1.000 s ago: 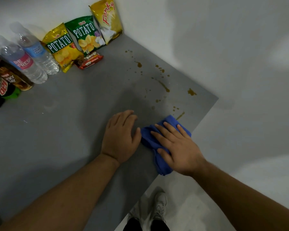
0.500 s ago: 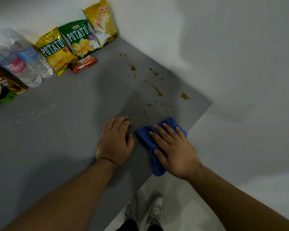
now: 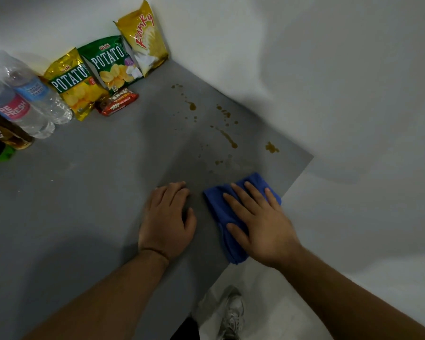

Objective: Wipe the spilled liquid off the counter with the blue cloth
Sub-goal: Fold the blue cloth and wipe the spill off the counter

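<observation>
A grey tabletop [image 3: 71, 217] fills the view, meeting white walls at its far corner. A person's two bare arms reach in from below. The left hand [image 3: 166, 222] lies flat on the bare surface, fingers [image 3: 174, 192] together, holding nothing. Just beside it, the right hand [image 3: 260, 224] presses palm-down with fingers [image 3: 243, 197] spread on a folded blue cloth [image 3: 221, 212] at the near edge. Beyond the cloth, brown drops and streaks of spilled liquid [image 3: 227, 138] dot the tabletop. Three chip bags [image 3: 111, 65] lean against the back wall, a small red snack pack [image 3: 117, 101] before them, and bottles [image 3: 30, 99] lie at the left.
</observation>
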`<state>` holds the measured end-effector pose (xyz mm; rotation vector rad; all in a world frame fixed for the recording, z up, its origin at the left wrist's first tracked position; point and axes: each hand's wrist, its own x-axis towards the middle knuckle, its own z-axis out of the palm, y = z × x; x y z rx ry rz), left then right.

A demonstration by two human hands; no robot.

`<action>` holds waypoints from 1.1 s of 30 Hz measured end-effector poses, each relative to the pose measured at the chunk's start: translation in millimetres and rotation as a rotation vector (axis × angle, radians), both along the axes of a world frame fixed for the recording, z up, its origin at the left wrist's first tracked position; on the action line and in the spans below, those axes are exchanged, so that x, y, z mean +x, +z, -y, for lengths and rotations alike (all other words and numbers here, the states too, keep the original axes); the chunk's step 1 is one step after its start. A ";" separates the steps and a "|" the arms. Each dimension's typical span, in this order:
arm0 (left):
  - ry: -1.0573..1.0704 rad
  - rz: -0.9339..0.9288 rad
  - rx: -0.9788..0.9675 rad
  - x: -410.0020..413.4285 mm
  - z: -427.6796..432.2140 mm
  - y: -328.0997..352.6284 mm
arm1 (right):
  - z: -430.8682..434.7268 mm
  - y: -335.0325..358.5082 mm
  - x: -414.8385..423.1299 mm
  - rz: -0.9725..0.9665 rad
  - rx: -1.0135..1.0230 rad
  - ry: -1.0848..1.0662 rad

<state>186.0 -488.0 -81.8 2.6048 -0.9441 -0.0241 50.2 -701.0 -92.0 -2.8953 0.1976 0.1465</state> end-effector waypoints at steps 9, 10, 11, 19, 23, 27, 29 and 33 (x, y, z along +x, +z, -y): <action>0.005 0.009 -0.005 -1.1 0.1 -2.4 | -8.4 3.1 54.5 -0.063 -0.049 -0.250; 0.005 0.009 -0.006 -1.0 -0.2 -2.4 | -10.7 2.7 49.4 -0.054 -0.041 -0.206; 0.006 0.007 -0.005 -1.1 -0.2 -2.2 | -10.9 2.3 41.0 -0.043 -0.027 -0.151; 0.001 0.014 -0.015 -1.7 0.2 -4.1 | 27.4 2.9 28.1 -0.072 -0.053 -0.213; 0.003 0.021 -0.013 -1.7 1.1 -3.3 | 10.1 6.6 68.4 -0.086 -0.047 -0.333; 0.000 0.016 -0.007 0.6 1.0 -4.7 | 2.9 7.9 58.3 -0.056 -0.038 -0.175; 0.013 0.002 0.002 2.6 1.2 -5.4 | 12.8 6.8 40.3 -0.046 -0.028 -0.077; 0.027 -0.010 -0.018 4.1 2.0 -4.3 | 43.6 7.7 26.3 -0.053 -0.032 -0.117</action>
